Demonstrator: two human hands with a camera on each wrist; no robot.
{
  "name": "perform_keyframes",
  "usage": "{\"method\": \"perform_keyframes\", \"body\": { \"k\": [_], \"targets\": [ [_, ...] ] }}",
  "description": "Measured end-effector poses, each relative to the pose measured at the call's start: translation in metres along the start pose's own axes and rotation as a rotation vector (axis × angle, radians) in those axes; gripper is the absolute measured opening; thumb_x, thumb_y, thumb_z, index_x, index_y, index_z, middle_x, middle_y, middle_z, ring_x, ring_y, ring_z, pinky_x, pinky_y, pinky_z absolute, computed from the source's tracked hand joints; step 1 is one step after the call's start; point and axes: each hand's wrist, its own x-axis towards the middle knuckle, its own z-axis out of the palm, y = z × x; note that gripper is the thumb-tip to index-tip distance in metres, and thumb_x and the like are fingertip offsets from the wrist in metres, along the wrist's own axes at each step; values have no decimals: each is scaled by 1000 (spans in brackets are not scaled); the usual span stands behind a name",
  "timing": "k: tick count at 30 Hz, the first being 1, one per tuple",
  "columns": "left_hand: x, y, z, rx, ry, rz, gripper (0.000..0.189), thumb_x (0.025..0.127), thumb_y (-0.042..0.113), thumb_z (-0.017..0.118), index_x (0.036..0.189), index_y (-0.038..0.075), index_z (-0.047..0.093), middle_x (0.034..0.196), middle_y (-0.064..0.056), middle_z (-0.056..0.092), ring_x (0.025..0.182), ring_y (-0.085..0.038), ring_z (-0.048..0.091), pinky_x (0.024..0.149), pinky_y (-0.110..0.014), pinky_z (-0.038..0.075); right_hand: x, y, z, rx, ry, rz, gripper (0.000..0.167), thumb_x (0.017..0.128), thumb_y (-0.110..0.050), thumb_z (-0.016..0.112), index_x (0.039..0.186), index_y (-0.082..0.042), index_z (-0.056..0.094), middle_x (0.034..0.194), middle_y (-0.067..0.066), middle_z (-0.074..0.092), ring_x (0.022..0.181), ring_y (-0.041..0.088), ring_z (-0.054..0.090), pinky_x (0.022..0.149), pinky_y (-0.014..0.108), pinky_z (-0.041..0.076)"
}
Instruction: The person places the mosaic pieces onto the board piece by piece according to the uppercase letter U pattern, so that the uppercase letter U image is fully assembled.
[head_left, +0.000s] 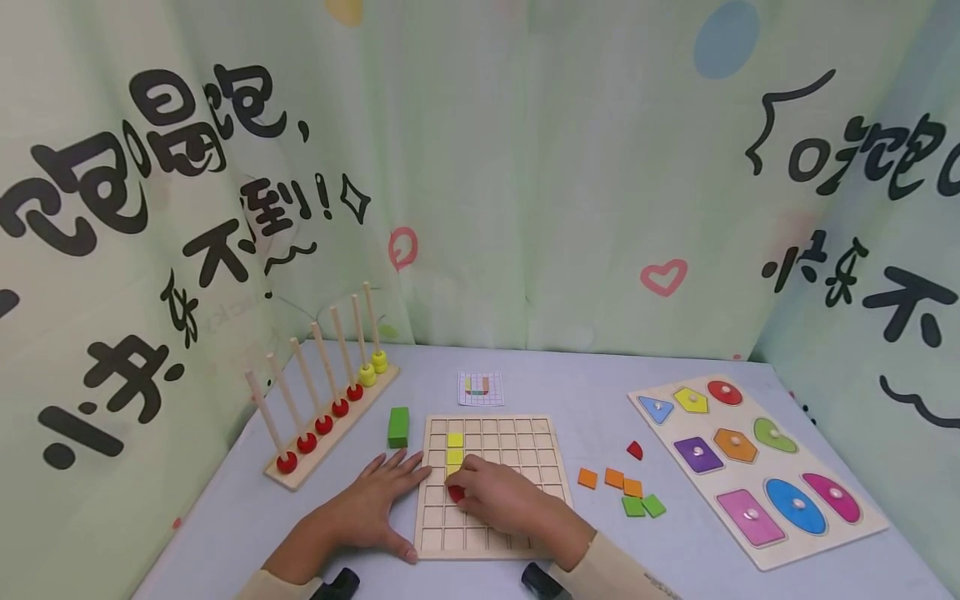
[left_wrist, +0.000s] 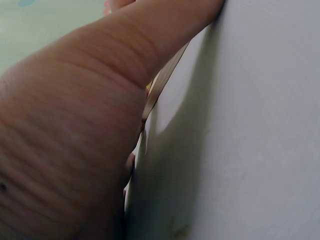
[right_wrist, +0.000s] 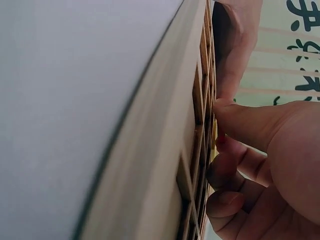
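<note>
My right hand point(head_left: 498, 497) pinches a small red piece point(head_left: 456, 493) between thumb and fingers, right at the grid of the wooden board point(head_left: 510, 542). Directly above it in the head view, a column of yellow square tiles point(head_left: 455, 439) sits in the board's cells. The right wrist view shows the thumb and curled fingers close over the grid, with the red piece point(right_wrist: 221, 139) mostly hidden. My left hand point(head_left: 382, 497) lies spread at the board's left edge, its thumb by the lower left corner and its fingers straight.
A pattern card point(head_left: 482, 389) lies behind the board, with a green block point(head_left: 398, 427) to the left. Orange tiles point(head_left: 587, 477), green tiles point(head_left: 633, 506) and a red piece point(head_left: 635, 450) lie right. A bead rack point(head_left: 300, 471) stands far left; a shape puzzle point(head_left: 765, 554) lies far right.
</note>
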Motion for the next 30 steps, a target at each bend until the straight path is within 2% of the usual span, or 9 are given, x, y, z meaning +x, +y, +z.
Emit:
{"method": "perform_keyframes", "body": {
  "k": [11,30],
  "targets": [
    [1,-2,2,-1,7,-1,120,51,85,67,151,26,37,160,1,23,147,-28,10,115,-56,5,3,1,4,-25,16,-2,30,93,-25,68,123,-24,67,102,-13,52,76,2,51,69,17,46],
    [-1,1,-1,-1,10,17,121,52,86,66,151,24,38,159,0,23,147,-30,12,115,-56,7,4,1,3,7,26,-11,27,94,-22,67,121,-22,68,103,-12,54,81,2,52,75,19,48]
  ]
}}
